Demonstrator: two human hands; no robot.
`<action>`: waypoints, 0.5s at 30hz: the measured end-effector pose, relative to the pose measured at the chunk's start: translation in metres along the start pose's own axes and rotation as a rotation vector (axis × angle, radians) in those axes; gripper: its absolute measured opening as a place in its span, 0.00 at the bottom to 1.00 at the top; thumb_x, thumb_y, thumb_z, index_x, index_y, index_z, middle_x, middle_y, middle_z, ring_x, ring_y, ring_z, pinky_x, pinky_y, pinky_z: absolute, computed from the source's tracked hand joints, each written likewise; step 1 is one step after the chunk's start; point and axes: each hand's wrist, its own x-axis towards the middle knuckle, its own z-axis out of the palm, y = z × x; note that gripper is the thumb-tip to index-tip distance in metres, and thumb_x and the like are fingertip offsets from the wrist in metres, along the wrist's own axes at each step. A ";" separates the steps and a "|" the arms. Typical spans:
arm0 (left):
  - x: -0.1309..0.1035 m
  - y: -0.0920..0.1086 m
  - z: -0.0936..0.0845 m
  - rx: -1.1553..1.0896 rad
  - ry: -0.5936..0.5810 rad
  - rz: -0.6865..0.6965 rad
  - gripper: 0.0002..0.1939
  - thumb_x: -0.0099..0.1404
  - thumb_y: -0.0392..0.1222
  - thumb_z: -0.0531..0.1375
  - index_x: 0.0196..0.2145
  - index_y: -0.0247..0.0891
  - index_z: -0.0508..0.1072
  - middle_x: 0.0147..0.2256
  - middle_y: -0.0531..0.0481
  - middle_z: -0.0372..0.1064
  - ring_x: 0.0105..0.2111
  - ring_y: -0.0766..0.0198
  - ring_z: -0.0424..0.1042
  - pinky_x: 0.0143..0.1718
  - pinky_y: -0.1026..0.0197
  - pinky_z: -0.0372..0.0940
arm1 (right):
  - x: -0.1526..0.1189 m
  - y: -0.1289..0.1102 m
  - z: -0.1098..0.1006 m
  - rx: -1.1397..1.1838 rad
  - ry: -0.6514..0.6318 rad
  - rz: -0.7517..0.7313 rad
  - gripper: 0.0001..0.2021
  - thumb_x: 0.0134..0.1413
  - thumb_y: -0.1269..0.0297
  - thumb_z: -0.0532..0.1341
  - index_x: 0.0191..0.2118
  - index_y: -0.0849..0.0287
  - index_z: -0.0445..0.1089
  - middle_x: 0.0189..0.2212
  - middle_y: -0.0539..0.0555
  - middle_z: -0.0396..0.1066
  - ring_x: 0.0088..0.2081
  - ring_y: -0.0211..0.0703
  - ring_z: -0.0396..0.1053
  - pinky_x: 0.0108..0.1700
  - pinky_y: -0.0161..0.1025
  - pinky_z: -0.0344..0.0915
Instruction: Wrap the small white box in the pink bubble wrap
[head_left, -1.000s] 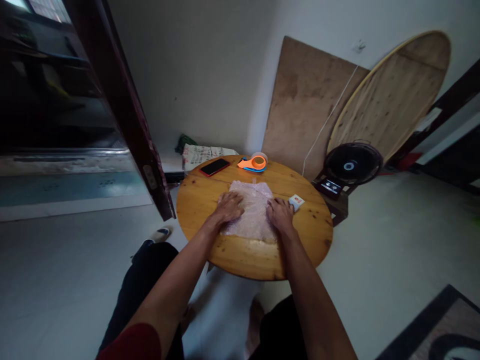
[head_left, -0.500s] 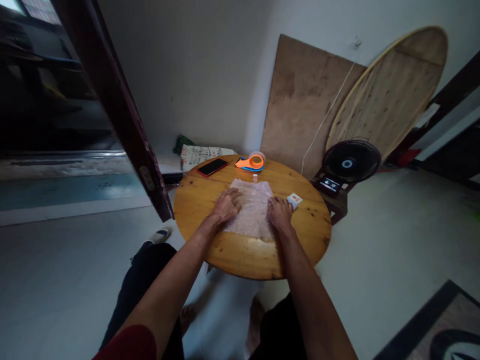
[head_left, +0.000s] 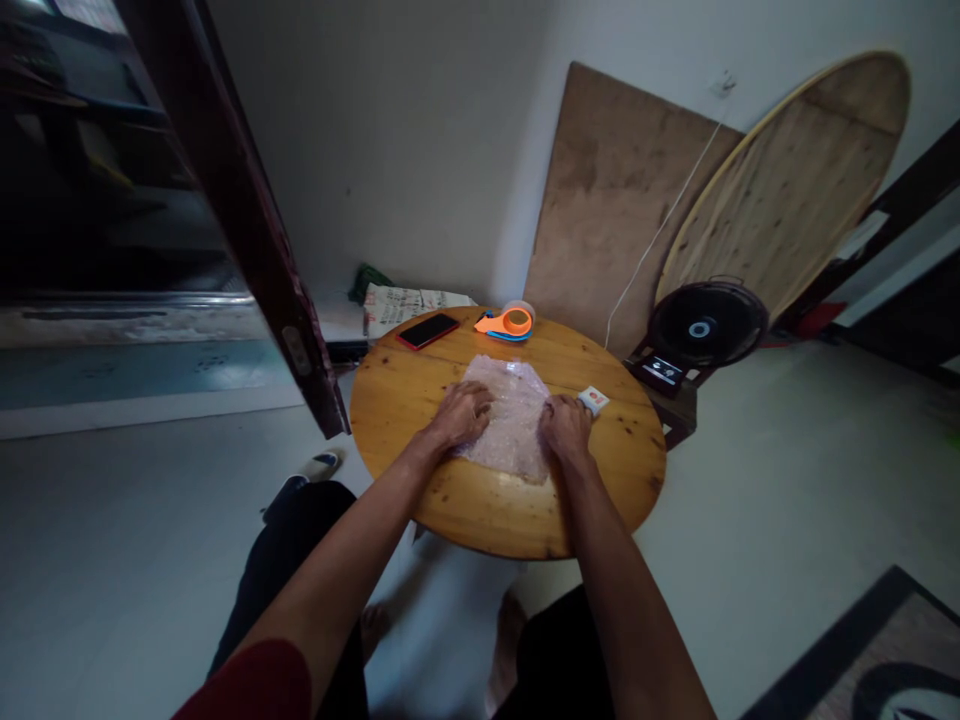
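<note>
A pinkish, see-through sheet of bubble wrap (head_left: 510, 425) lies on the round wooden table (head_left: 487, 515). My left hand (head_left: 461, 412) rests on its left side with the fingers spread over the sheet. At the right edge, my right hand (head_left: 566, 428) has its fingers curled in on the wrap. Just beyond that hand is a small white box with a red mark (head_left: 593, 400). An orange and blue tape dispenser (head_left: 506, 323) sits at the table's far side, and a red-edged black phone (head_left: 427, 332) lies at the far left.
Behind the table, a brown board (head_left: 600, 200) and a large round wooden top (head_left: 795, 180) lean on the wall. A fan (head_left: 705, 325) and a lit screen (head_left: 663, 370) stand to the right. A dark door frame (head_left: 240, 220) rises at the left.
The wrap's upper right part looks folded inward, and the small white piece near its top edge no longer shows apart from it. My hands have barely moved.
</note>
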 end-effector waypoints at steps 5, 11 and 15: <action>0.000 -0.003 0.004 -0.001 -0.060 0.055 0.18 0.59 0.38 0.56 0.46 0.39 0.76 0.53 0.44 0.70 0.54 0.54 0.67 0.58 0.50 0.60 | 0.000 0.001 0.000 -0.004 -0.016 -0.002 0.14 0.59 0.69 0.52 0.43 0.62 0.74 0.47 0.61 0.73 0.48 0.50 0.65 0.46 0.41 0.54; -0.001 0.002 0.000 -0.017 -0.021 0.026 0.19 0.61 0.41 0.57 0.50 0.38 0.74 0.56 0.41 0.67 0.56 0.53 0.65 0.59 0.50 0.59 | 0.001 0.002 0.000 0.003 -0.018 -0.007 0.14 0.59 0.68 0.52 0.43 0.61 0.74 0.47 0.61 0.73 0.47 0.49 0.65 0.46 0.41 0.54; -0.003 0.006 0.000 0.007 -0.148 0.072 0.31 0.62 0.57 0.58 0.58 0.39 0.66 0.62 0.39 0.58 0.62 0.48 0.56 0.63 0.44 0.51 | 0.001 0.002 0.001 -0.001 -0.013 -0.014 0.14 0.59 0.68 0.52 0.42 0.60 0.74 0.47 0.60 0.73 0.48 0.49 0.65 0.47 0.41 0.53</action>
